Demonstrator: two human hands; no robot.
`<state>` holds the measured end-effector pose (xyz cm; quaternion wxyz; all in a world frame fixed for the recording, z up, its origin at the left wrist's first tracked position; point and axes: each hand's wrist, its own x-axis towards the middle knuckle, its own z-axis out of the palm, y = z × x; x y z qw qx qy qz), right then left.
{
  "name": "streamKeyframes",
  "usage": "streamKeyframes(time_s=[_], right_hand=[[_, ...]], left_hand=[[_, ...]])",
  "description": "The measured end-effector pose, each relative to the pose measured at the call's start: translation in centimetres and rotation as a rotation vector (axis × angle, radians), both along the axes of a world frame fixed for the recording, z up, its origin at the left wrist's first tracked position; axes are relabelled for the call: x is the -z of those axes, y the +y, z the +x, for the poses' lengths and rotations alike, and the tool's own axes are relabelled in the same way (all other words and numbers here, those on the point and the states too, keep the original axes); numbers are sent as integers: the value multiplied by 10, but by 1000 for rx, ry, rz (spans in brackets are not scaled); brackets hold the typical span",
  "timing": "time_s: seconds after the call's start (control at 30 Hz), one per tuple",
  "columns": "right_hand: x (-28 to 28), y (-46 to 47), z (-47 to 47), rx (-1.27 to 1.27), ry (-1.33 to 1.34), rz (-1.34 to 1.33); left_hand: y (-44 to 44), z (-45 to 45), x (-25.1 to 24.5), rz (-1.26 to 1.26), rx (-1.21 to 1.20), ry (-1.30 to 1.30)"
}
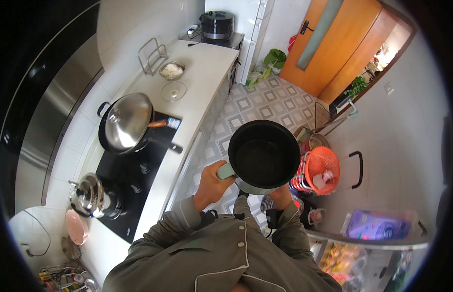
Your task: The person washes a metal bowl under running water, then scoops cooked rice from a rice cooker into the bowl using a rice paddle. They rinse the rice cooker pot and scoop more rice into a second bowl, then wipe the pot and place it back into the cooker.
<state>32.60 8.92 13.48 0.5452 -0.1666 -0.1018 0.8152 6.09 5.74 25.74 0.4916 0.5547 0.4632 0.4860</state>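
Note:
In front of my chest, above the tiled floor, I hold a pot (263,155) with a black inside and a pale green outside. Its inside faces me and looks bare. My left hand (214,185) is wrapped around the short green handle (225,171). The near right underside of the pot rests against my right hand (281,197), whose fingers are mostly hidden by it. To my left, a black wok (102,140) under a domed steel lid (129,118) sits on the black gas hob (139,189). A lidded steel pot (96,197) stands on the hob's nearer end.
Along the left counter (206,69) are a bowl of rice (172,70), a glass lid (173,91), a wire rack (151,56) and a pink bowl (76,226). A black electric cooker (217,25) stands beyond. On the right are an orange basket (323,169) and a purple packet (380,224).

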Motion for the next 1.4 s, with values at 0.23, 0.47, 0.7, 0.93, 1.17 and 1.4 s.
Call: streamKeyframes(time_s=[0.23, 0.47, 0.7, 0.93, 1.17, 1.4], right_hand=[[-49, 206, 72, 106, -288, 146], [-113, 395, 49, -124, -655, 620], [-49, 560, 0, -504, -568, 347], [-27, 690, -12, -643, -677, 154], [6, 834, -53, -533, -652, 137], [31, 956, -122, -739, -703, 411]], left_hand=[[143, 42, -5, -74, -214, 26], [252, 63, -11, -161, -370, -173], [383, 35, 12, -146, -526, -179], [524, 0, 33, -131, -612, -216], [662, -42, 73, -183, -1011, -60], [801, -99, 133, -88, -1431, 27]])
